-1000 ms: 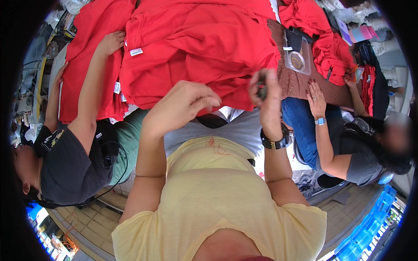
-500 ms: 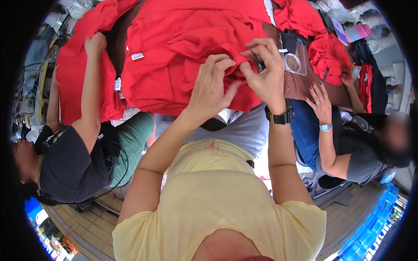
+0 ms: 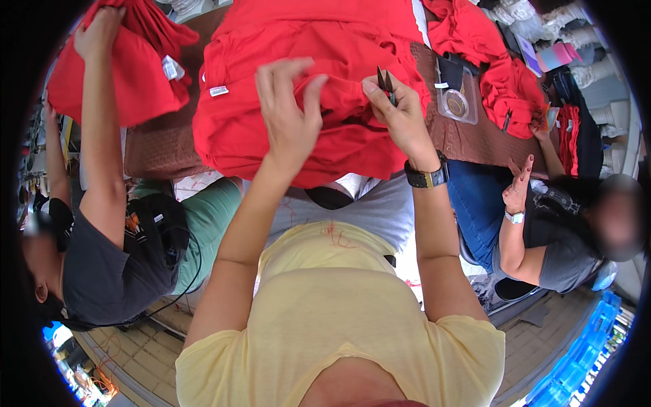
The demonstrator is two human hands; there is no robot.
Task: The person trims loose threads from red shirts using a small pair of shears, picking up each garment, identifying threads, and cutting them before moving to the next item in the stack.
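Observation:
Red fabric garments [image 3: 237, 129] lie heaped in front of me, with a small white label [image 3: 218, 91] near the left side. My right hand [image 3: 400, 112] is closed around a pair of small dark thread snips [image 3: 384, 84], their blades pointing up and away from me. Its thumb and fingertips are at the cloth; whether they also pinch it I cannot tell. Over the middle of the heap my left hand [image 3: 290, 115] is raised, its fingers apart, curved and somewhat blurred. No object shows in it.
A clear plastic box [image 3: 460, 102] sits right of the heap on a brown table cover [image 3: 454, 139]. At the left, a co-worker lifts a red garment [image 3: 125, 78]. Another co-worker's hand [image 3: 517, 186] is raised at the right, near more red cloth [image 3: 498, 68].
My left hand has come off the cloth, moving left and opening. The snips in my right hand now point upward. The left co-worker's garment has been raised and moved away.

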